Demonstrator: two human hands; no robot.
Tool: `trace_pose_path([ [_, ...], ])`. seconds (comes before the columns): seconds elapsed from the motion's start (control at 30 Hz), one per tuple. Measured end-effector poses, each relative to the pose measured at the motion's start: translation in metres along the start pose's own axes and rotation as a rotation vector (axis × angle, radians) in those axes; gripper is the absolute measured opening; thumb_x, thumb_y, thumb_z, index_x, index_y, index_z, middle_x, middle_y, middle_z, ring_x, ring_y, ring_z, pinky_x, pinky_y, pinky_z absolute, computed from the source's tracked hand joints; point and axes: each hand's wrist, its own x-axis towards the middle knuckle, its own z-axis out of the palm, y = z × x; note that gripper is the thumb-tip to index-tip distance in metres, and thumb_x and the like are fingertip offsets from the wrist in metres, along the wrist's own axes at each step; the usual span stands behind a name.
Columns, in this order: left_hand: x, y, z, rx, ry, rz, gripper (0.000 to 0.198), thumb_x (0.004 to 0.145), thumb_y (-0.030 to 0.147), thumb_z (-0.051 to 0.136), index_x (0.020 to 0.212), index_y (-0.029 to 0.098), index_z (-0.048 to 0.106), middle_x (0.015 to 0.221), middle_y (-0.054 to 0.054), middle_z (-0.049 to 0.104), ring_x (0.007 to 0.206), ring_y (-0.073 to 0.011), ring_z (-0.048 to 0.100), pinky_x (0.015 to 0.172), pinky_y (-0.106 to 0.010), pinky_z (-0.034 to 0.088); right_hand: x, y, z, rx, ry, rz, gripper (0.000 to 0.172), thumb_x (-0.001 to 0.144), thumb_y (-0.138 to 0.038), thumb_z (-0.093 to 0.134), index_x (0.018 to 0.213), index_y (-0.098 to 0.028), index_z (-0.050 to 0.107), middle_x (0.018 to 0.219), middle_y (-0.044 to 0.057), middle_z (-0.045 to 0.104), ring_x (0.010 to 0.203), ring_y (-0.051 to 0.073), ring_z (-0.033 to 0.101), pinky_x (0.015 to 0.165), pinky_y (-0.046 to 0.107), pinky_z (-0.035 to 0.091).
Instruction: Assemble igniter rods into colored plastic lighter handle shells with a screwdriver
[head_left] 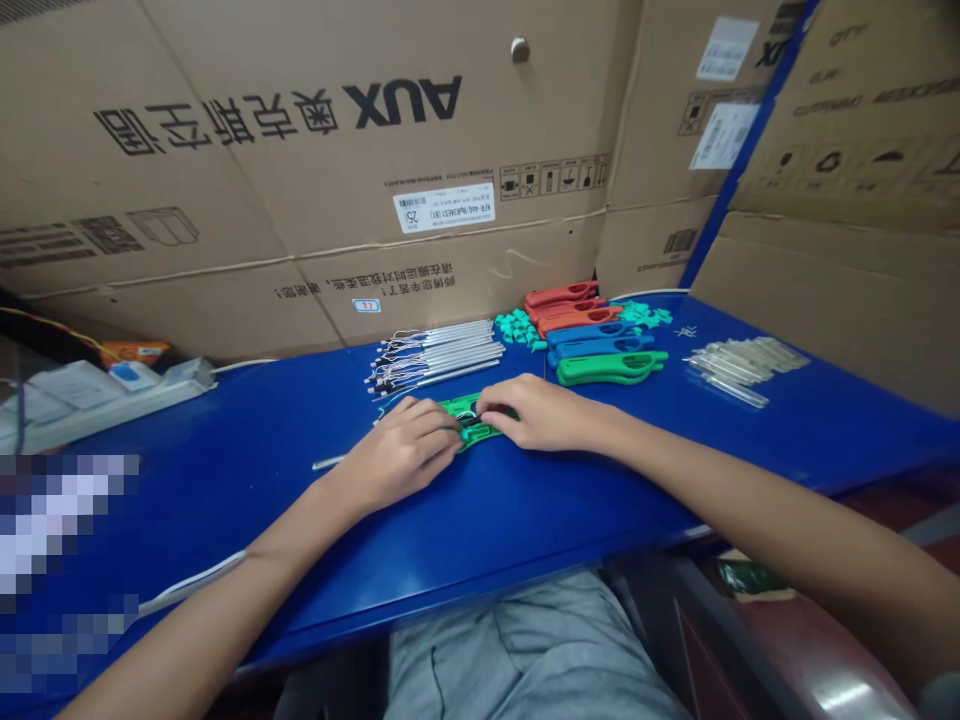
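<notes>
Both hands meet over a green lighter handle shell (pixel 474 434) at the middle of the table. Its inner side faces up, and dark parts and thin wires show inside. My left hand (pixel 405 448) is closed with its fingertips on the shell's left part. From the right, my right hand (pixel 541 414) curls its thumb and fingers over the other part, fingertips near the wires. A thin metal rod (pixel 328 463) sticks out to the left from behind my left hand. The fingers hide much of the shell and whatever tiny piece they may pinch.
Behind the hands lie metal rods with wires (pixel 457 352), teal small parts (pixel 517 327), and red, orange, blue and green handle shells (pixel 611 368). Clear plastic pieces (pixel 746 365) are at right, a power strip (pixel 112 400) at left. Cardboard walls (pixel 322 220) border the blue table (pixel 420 550).
</notes>
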Motion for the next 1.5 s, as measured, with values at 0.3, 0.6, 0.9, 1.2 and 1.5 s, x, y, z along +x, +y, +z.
trace_pose_path([
  [0.3,-0.001,0.005,-0.001,-0.202,0.008,-0.191,0.014,0.091,0.023,0.054,0.095,0.015,0.065,0.093,-0.008,0.067,0.091,-0.0201,0.060,0.081,-0.034,0.051,-0.003,-0.003,-0.005,0.077,-0.076,-0.024,0.013,0.081,-0.011,0.053,0.083,-0.015,0.065,0.078,0.003,0.069,0.067,0.013,0.058,0.063,0.024,0.040],
  [0.6,-0.005,0.010,-0.006,-0.266,-0.037,-0.249,0.016,0.086,0.028,0.056,0.097,0.017,0.062,0.092,-0.007,0.064,0.087,-0.0203,0.061,0.078,-0.033,0.051,-0.004,-0.006,-0.003,0.222,-0.150,-0.060,0.009,0.078,-0.013,0.056,0.078,-0.015,0.065,0.068,0.000,0.064,0.062,0.010,0.057,0.060,0.021,0.042],
  [0.9,0.002,-0.009,-0.001,-0.132,-0.084,-0.108,0.030,0.085,0.040,0.054,0.097,0.014,0.062,0.088,-0.010,0.067,0.083,-0.0221,0.062,0.078,-0.035,0.047,-0.007,-0.006,-0.001,0.186,-0.156,-0.054,0.010,0.081,-0.013,0.055,0.083,-0.015,0.065,0.076,0.001,0.067,0.066,0.011,0.059,0.062,0.022,0.042],
  [1.2,0.017,-0.014,0.005,0.071,-0.131,0.003,0.046,0.087,0.057,0.046,0.089,0.015,0.065,0.074,-0.007,0.063,0.076,-0.0228,0.057,0.080,-0.040,0.039,-0.011,-0.006,0.002,0.096,-0.136,-0.039,0.015,0.090,-0.021,0.050,0.086,-0.018,0.064,0.082,0.002,0.067,0.073,0.014,0.059,0.067,0.026,0.041],
  [1.5,0.005,0.004,-0.004,-0.119,-0.184,-0.116,0.030,0.080,0.046,0.060,0.084,0.016,0.062,0.077,-0.006,0.062,0.071,-0.0201,0.058,0.068,-0.032,0.047,-0.006,-0.014,-0.004,0.350,-0.221,-0.043,0.011,0.083,-0.016,0.055,0.084,-0.013,0.066,0.076,0.002,0.069,0.068,0.012,0.063,0.064,0.022,0.047],
])
